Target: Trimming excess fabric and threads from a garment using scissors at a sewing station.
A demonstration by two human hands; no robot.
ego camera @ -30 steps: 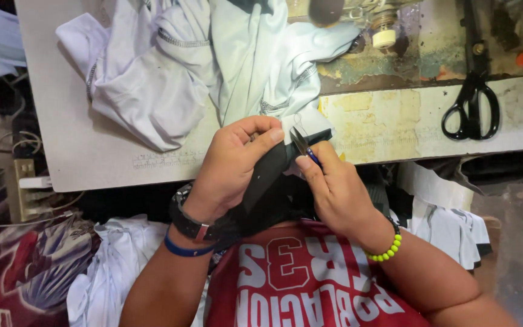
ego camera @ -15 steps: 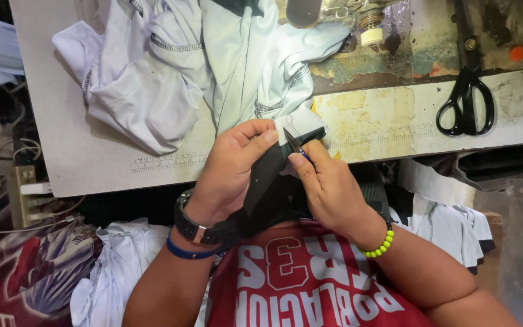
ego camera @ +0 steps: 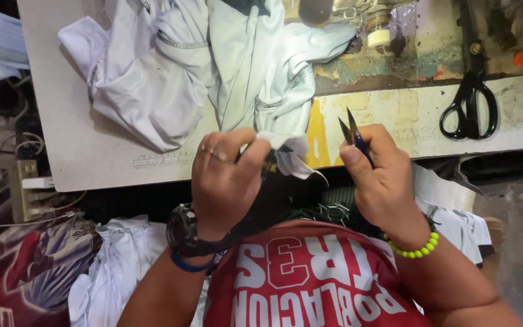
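My left hand (ego camera: 225, 178) pinches the edge of a pale grey-white garment (ego camera: 213, 66) that spreads over the worktable (ego camera: 110, 160); a small fold of the cloth (ego camera: 289, 154) sticks out from my fingers. A black watch and a blue band sit on that wrist. My right hand (ego camera: 382, 181) grips small blue-handled thread snips (ego camera: 352, 133), blades pointing up and away, a short gap to the right of the cloth fold. A yellow-green bead bracelet is on the right wrist.
Black scissors (ego camera: 470, 109) lie on the table at the right. A sewing machine base with a thread spool (ego camera: 379, 33) stands at the back. White cloth pieces (ego camera: 116, 266) are piled at my lower left, more at the lower right (ego camera: 455, 224).
My hands were together working on a dark piece with the snips. They have since separated; the left now holds the pale cloth edge and the right has drawn the snips off to the right.
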